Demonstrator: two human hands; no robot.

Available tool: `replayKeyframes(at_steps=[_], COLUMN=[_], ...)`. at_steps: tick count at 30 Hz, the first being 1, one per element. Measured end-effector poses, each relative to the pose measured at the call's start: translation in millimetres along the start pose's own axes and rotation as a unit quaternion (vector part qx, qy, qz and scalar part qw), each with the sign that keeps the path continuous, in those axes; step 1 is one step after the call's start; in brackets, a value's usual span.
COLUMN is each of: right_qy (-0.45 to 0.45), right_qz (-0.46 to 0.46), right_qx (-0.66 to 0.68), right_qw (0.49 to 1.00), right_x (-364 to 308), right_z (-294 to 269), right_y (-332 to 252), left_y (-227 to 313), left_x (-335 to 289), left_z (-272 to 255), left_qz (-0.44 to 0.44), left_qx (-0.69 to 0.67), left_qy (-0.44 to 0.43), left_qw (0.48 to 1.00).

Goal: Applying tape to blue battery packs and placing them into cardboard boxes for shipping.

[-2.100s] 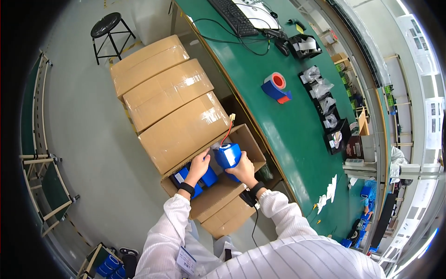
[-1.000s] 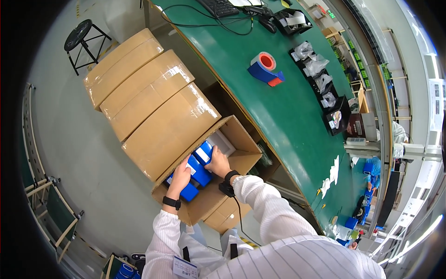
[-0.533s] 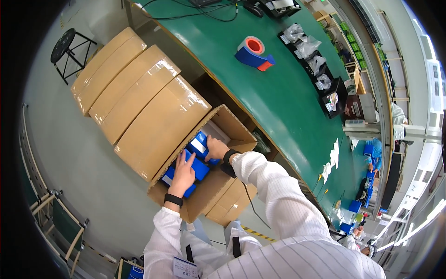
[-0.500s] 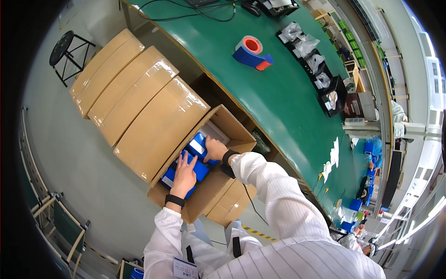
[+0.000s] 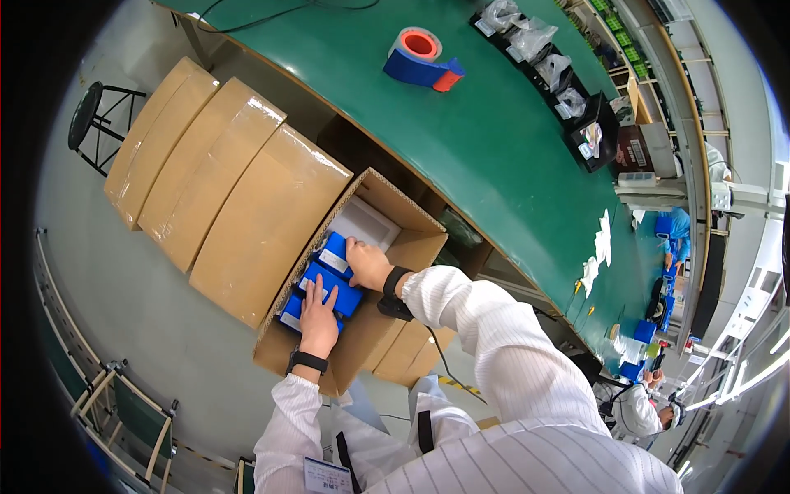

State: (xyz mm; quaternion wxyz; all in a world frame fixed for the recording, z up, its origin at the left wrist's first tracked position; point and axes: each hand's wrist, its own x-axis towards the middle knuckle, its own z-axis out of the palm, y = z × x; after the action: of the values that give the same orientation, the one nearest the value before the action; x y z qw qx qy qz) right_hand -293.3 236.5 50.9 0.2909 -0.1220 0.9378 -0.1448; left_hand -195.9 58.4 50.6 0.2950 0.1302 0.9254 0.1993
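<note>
Several blue boxes with white labels lie packed together inside an open cardboard carton. My left hand lies on top of them, fingers spread over the blue surfaces. At the far end of the group, my right hand grips a blue box, with its thumb and fingers at the box's edges. Beyond that box, a white piece shows at the carton's far end. The undersides of the blue boxes are hidden.
Closed, taped cartons stand in a row to the left. A green workbench runs along the right, bearing a tape roll, a blue tape dispenser and black trays with plastic bags. A black stool stands far left.
My right hand and its blue box have shifted closer to the other boxes, leaving more of the white piece visible. My left hand stays on the boxes. The whole view has shifted slightly.
</note>
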Motion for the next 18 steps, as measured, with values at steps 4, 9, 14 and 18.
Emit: replayKeyframes(at_steps=[4, 9, 14, 18], right_qy=[0.015, 0.039, -0.039, -0.050], right_qz=[-0.005, -0.006, 0.018, 0.037], right_qx=[0.011, 0.029, 0.043, 0.048], right_qw=[1.000, 0.999, 0.998, 0.997], right_x=[1.8, 15.3, 29.8, 30.0], right_z=[10.4, 14.6, 9.5, 10.4], right_y=[10.8, 6.3, 24.8, 21.2], left_y=[7.6, -0.4, 1.3, 2.6], left_x=[0.3, 2.6, 6.7, 1.9], left_z=[-6.4, -1.1, -0.2, 1.8], left_qz=[-0.007, -0.004, 0.002, -0.017], left_qx=[-0.018, -0.009, 0.004, -0.036], left_qy=[0.004, 0.004, -0.013, -0.003], left_qw=[1.000, 1.000, 1.000, 0.999])
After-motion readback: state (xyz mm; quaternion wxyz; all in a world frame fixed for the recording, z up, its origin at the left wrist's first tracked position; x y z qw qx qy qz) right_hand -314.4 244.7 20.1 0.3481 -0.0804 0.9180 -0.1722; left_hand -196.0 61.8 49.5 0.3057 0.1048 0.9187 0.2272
